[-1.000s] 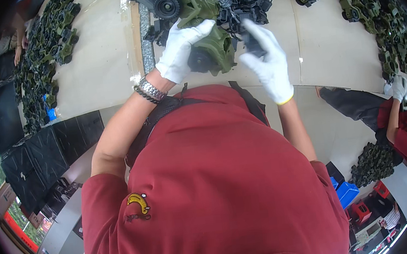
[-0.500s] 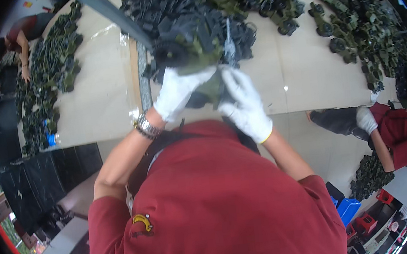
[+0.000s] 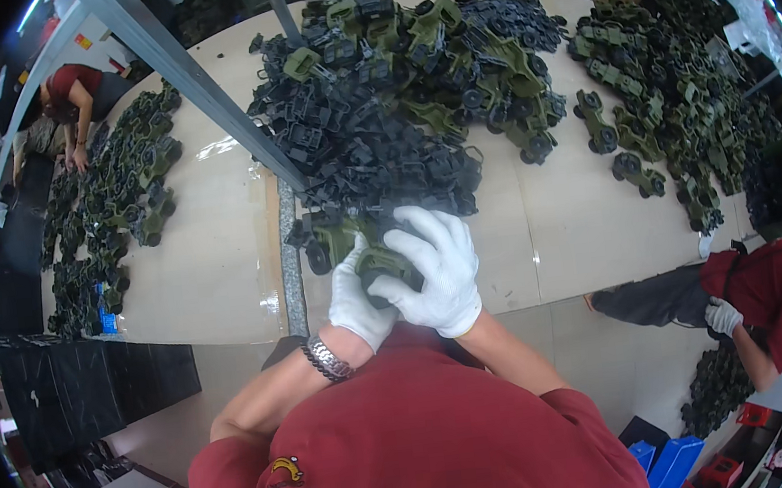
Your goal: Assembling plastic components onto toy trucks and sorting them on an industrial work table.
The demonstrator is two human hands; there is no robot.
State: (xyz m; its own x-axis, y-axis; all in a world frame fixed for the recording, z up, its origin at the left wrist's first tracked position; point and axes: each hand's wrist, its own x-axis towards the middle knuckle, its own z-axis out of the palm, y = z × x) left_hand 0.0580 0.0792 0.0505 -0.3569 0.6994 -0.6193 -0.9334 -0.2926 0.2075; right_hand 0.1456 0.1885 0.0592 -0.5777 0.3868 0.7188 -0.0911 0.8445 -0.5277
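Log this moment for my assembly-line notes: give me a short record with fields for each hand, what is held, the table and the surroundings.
left hand: white-gloved left hand, metal watch band on the wrist, gripping the toy from its left side
right hand: white-gloved right hand, laid over the toy's top
held thing: olive-green toy vehicle with black wheels, clasped between both hands
table: pale table with a heap of dark plastic parts
surroundings: finished toy vehicles in rows at right; co-worker in red lower right
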